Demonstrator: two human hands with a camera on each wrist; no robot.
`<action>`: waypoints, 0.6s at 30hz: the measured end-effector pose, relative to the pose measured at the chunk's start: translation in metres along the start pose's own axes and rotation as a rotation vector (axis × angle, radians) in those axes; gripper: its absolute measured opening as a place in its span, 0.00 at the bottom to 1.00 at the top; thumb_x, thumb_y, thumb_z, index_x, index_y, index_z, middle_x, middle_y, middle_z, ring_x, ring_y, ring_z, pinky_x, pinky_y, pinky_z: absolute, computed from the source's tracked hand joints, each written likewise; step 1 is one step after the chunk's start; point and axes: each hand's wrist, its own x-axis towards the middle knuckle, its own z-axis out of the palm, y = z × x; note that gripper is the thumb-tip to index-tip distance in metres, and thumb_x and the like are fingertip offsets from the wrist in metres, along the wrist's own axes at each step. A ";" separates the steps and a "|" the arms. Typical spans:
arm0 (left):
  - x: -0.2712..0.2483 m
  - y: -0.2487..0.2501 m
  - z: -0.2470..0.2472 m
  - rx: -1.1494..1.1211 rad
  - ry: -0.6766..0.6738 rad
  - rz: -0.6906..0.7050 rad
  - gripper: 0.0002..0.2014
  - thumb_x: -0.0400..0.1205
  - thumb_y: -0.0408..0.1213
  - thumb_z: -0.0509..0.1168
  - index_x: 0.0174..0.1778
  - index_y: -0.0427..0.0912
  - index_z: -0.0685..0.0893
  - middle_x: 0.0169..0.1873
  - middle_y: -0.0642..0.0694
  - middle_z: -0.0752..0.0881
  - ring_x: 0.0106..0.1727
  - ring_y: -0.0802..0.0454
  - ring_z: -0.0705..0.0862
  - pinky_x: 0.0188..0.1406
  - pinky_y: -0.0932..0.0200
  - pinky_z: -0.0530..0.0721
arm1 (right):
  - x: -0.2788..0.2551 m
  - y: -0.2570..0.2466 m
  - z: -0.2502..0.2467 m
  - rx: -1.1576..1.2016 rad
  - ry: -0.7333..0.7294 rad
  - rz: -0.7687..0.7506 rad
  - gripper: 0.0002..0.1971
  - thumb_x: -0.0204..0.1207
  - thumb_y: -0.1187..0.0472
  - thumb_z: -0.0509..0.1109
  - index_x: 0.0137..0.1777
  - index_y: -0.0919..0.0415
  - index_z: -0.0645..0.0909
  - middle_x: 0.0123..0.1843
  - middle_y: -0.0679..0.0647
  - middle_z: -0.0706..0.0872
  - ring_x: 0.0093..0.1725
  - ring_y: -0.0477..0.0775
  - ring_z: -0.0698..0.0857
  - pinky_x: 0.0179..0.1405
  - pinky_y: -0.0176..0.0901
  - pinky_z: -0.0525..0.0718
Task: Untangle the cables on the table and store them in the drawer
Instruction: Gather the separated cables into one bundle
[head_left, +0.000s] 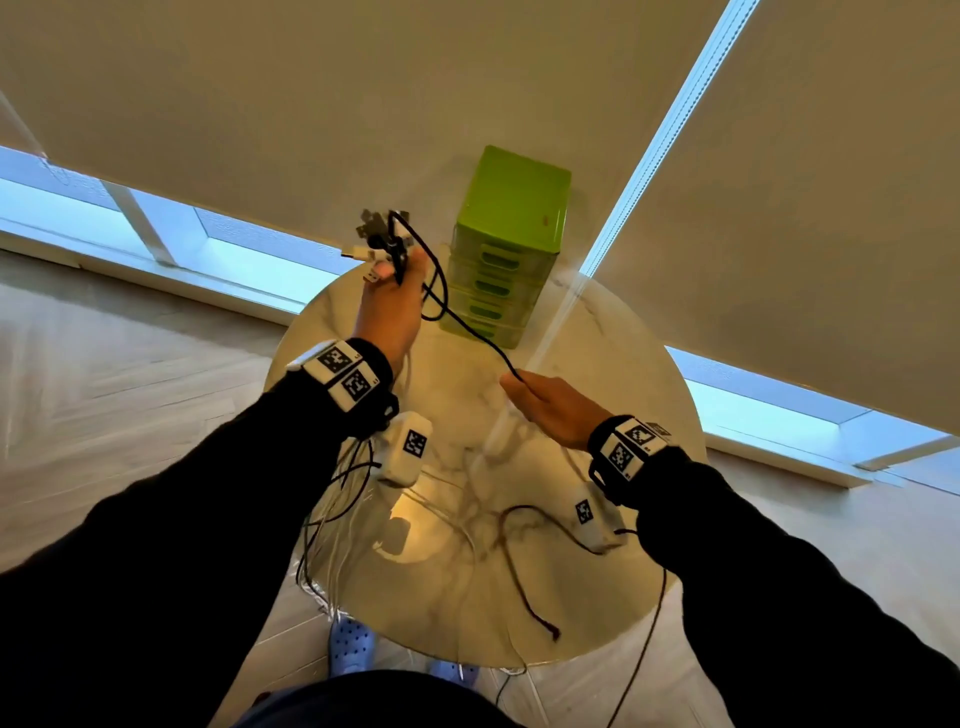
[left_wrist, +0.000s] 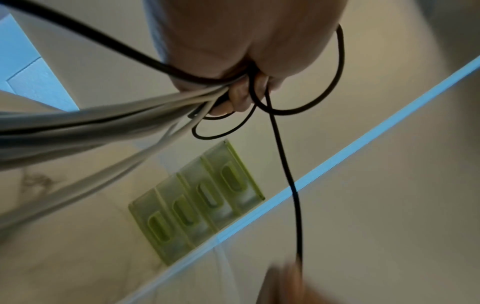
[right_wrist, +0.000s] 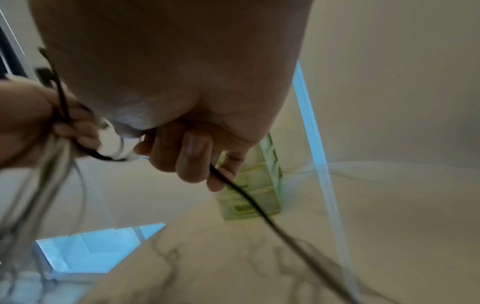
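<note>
My left hand (head_left: 397, 278) is raised over the far side of the round marble table (head_left: 571, 597). It grips a bundle of white and black cables (head_left: 382, 244), plug ends sticking up above the fist. In the left wrist view its fingers (left_wrist: 239, 96) curl round that bundle (left_wrist: 130, 117). A single black cable (head_left: 467, 325) loops out of it and runs down to my right hand (head_left: 519, 383), which pinches it between thumb and fingers (right_wrist: 192, 158). The same black cable (right_wrist: 249, 199) trails away below. The green drawer unit (head_left: 506, 244) stands behind, all drawers closed.
A loose dark cable (head_left: 519, 566) lies curled on the near part of the table. White and black strands (head_left: 332, 525) hang from my left hand over the table's left edge. Window blinds close off the back. My feet in blue shoes (head_left: 350, 647) show under the table.
</note>
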 end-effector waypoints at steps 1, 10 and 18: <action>0.006 0.002 -0.005 0.007 0.034 0.012 0.18 0.87 0.56 0.60 0.48 0.43 0.82 0.33 0.47 0.77 0.35 0.51 0.76 0.38 0.58 0.73 | -0.004 0.010 0.001 -0.054 -0.031 0.049 0.19 0.89 0.41 0.49 0.58 0.48 0.78 0.45 0.48 0.82 0.43 0.50 0.80 0.51 0.45 0.73; 0.008 0.000 -0.016 0.086 0.064 0.097 0.20 0.86 0.56 0.63 0.50 0.39 0.83 0.33 0.48 0.81 0.36 0.51 0.76 0.42 0.56 0.75 | -0.011 0.050 -0.019 -0.214 0.061 0.271 0.20 0.89 0.42 0.47 0.54 0.56 0.71 0.36 0.63 0.80 0.38 0.67 0.82 0.39 0.54 0.76; -0.053 -0.020 0.022 0.326 -0.263 0.169 0.17 0.87 0.51 0.65 0.36 0.45 0.80 0.21 0.52 0.74 0.20 0.59 0.69 0.21 0.64 0.66 | 0.023 -0.011 -0.027 -0.128 0.277 0.206 0.17 0.90 0.53 0.50 0.52 0.66 0.73 0.48 0.65 0.82 0.36 0.61 0.85 0.30 0.47 0.82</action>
